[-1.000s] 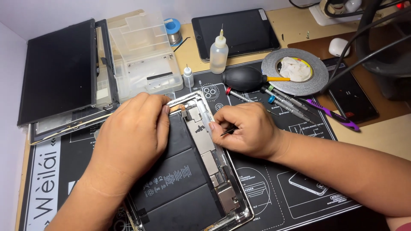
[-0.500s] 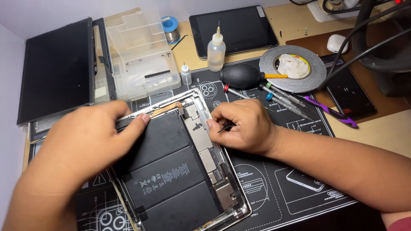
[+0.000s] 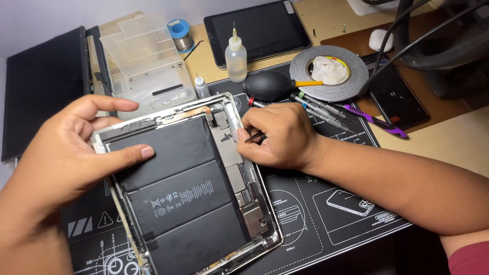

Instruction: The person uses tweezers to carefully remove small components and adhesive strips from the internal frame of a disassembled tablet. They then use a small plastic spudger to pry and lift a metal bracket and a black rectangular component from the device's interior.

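under both hands lies an opened tablet (image 3: 188,188), its back shell facing up with three black battery cells filling most of it and a strip of circuit boards along the side nearer the right hand. the left hand (image 3: 71,153) rests on the tablet's upper left corner; its fingers (image 3: 109,104) are spread, the thumb pressed flat on the top battery cell and the others reaching along the upper edge of the frame. the right hand (image 3: 280,135) sits at the tablet's upper right edge, its fingers pressed together and pinching a thin dark tool (image 3: 253,136) whose tip points at the circuit strip. the tablet lies on a black work mat (image 3: 316,214) printed with white outlines, spread over the table (image 3: 448,137).

just beyond the right hand's fingers lie a black rubber air blower (image 3: 270,85), a row of screwdrivers (image 3: 321,109) and a purple-handled tool (image 3: 377,122). further off are a roll of grey tape (image 3: 351,84) with a crumpled cloth inside it, a small clear dropper bottle (image 3: 236,56) and a second dark tablet (image 3: 260,30). beyond the left hand's fingers stands a clear plastic box (image 3: 142,66), with a black screen panel (image 3: 41,86) to its left.
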